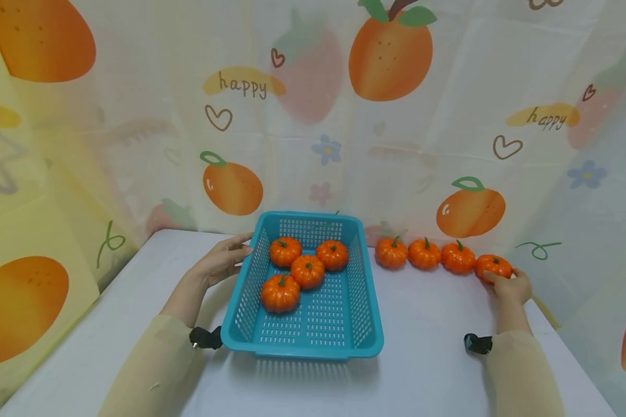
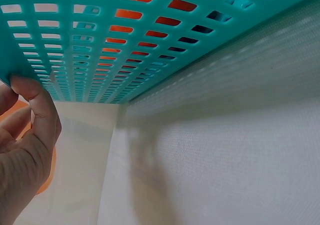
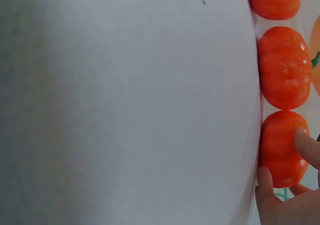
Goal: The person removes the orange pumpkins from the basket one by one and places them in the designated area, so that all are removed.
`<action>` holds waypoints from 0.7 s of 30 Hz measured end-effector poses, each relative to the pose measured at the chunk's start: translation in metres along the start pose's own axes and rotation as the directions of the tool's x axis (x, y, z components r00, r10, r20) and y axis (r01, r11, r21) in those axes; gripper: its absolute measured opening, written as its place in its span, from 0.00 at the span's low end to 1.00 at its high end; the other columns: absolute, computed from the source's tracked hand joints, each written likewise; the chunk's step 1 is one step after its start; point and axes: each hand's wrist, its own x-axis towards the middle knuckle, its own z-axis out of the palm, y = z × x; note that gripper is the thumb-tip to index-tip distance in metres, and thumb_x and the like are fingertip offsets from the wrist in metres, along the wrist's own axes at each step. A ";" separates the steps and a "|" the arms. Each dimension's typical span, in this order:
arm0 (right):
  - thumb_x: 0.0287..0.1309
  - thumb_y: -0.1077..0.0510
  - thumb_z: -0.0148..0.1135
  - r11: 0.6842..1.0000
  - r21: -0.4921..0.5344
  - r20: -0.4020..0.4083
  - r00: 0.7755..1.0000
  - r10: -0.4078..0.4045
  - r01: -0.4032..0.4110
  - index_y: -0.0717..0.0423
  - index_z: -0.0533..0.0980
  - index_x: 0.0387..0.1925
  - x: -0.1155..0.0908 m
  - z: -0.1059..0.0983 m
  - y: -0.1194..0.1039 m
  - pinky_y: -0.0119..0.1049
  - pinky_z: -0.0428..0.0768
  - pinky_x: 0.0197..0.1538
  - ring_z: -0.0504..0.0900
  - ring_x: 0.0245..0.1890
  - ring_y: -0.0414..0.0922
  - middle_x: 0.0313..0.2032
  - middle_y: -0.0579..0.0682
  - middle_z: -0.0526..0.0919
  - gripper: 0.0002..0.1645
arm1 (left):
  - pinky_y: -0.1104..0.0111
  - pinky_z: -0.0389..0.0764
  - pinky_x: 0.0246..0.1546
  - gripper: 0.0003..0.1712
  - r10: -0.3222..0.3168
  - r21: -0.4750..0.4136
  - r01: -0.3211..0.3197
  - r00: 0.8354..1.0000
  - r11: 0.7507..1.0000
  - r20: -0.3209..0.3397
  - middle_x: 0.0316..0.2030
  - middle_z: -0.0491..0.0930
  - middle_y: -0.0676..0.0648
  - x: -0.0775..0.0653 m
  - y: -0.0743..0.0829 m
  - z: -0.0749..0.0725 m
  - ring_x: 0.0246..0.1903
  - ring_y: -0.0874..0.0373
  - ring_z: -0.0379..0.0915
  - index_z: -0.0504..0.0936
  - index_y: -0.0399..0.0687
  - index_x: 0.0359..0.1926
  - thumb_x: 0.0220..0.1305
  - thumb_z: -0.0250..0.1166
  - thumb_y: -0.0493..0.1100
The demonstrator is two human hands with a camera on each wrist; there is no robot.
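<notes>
My left hand (image 1: 220, 262) is at the left side of a blue-green plastic basket (image 1: 302, 350). The left wrist view shows its bent fingers (image 2: 42, 110) gripping the basket's rim. Several small orange pumpkins lie inside, one of them a front pumpkin (image 1: 280, 294) near the left wall. Over on the right, my right hand (image 1: 515, 287) holds the last pumpkin (image 1: 492, 265) of a row. Seen from the right wrist, thumb and fingers spread around that pumpkin (image 3: 281, 147), which sits against its neighbour (image 3: 285, 67).
The row continues leftward with another pumpkin (image 1: 424, 253) and an end pumpkin (image 1: 391, 253) beside the basket. All stand along the back of a white table (image 1: 422, 347). Behind hangs a fruit-printed cloth (image 1: 313, 145). Dark wrist straps (image 1: 478, 344) show at both sleeves.
</notes>
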 end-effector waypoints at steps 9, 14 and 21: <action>0.66 0.55 0.55 1.000 0.027 0.023 1.000 0.004 -0.005 0.63 0.45 0.77 0.004 -0.001 0.002 0.50 0.48 0.80 0.44 0.79 0.60 0.78 0.64 0.44 0.46 | 0.66 0.82 0.51 0.37 -0.003 0.001 0.003 1.000 1.000 0.003 0.48 0.72 0.48 0.002 -0.001 -0.001 0.46 0.62 0.78 0.49 0.48 0.78 0.75 0.54 0.43; 0.67 0.58 0.51 1.000 0.005 -0.007 1.000 -0.030 0.030 0.66 0.47 0.76 0.004 0.003 0.001 0.50 0.49 0.80 0.46 0.78 0.62 0.76 0.67 0.47 0.42 | 0.67 0.82 0.51 0.37 -0.004 0.003 0.004 1.000 1.000 0.002 0.49 0.72 0.48 0.002 -0.002 -0.003 0.46 0.62 0.79 0.49 0.47 0.78 0.75 0.54 0.43; 0.67 0.59 0.49 0.999 0.044 -0.029 0.999 0.019 -0.018 0.62 0.46 0.77 0.001 0.009 -0.003 0.50 0.51 0.80 0.46 0.78 0.61 0.76 0.67 0.42 0.41 | 0.68 0.82 0.51 0.37 0.004 0.006 -0.004 1.000 1.000 0.009 0.51 0.71 0.45 -0.001 0.002 -0.001 0.46 0.62 0.78 0.49 0.47 0.78 0.75 0.54 0.44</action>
